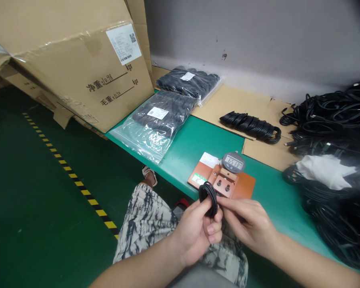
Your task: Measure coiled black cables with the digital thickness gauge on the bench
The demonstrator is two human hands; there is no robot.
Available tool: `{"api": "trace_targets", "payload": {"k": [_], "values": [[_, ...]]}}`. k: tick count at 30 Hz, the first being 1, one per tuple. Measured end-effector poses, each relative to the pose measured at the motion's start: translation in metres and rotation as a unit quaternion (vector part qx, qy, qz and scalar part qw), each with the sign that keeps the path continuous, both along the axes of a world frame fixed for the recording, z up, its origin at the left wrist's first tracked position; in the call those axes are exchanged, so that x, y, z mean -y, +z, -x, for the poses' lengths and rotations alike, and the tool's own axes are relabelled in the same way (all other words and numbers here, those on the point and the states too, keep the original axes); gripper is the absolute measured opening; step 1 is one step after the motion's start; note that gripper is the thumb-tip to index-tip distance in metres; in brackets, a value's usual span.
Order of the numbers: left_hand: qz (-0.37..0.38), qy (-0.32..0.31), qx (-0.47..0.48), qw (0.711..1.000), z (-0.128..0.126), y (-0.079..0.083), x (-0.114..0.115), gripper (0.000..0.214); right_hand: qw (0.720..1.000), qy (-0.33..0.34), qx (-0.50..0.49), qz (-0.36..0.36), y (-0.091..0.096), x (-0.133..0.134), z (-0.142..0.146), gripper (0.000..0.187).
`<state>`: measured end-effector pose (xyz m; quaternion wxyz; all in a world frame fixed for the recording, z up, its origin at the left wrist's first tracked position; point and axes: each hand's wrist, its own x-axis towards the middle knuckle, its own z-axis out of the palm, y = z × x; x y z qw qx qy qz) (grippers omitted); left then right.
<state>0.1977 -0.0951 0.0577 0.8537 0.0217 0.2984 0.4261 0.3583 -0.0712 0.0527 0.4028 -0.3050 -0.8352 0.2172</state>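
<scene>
A small coil of black cable (209,197) is gripped in my left hand (199,227), with the thumb through or against the loops and the fingers curled below. My right hand (249,222) is closed beside it, index finger and thumb pinched together near the coil's right side. What sits between those fingertips is too small to make out, perhaps a cable end. Just beyond both hands, on the bench edge, a digital dial gauge (233,162) stands on an orange base plate (245,184) with a copper-coloured fixture block (224,185).
A large cardboard box (78,76) stands at the left. Two clear bags of coiled cables (171,106) (192,82) lie on the green bench (216,138). Behind the gauge rests a row of cable coils (250,127). Loose black cables (339,116) and a white cloth-like piece (325,171) heap at right.
</scene>
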Motion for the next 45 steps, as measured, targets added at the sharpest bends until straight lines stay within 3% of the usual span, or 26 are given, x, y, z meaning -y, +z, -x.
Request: {"api": "trace_targets", "payload": {"k": [45], "values": [[-0.003, -0.005, -0.010, 1.000, 0.0007, 0.0014, 0.0017, 0.025, 1.000, -0.008, -0.011, 0.013, 0.0006, 0.0000, 0.0011, 0.033]]}}
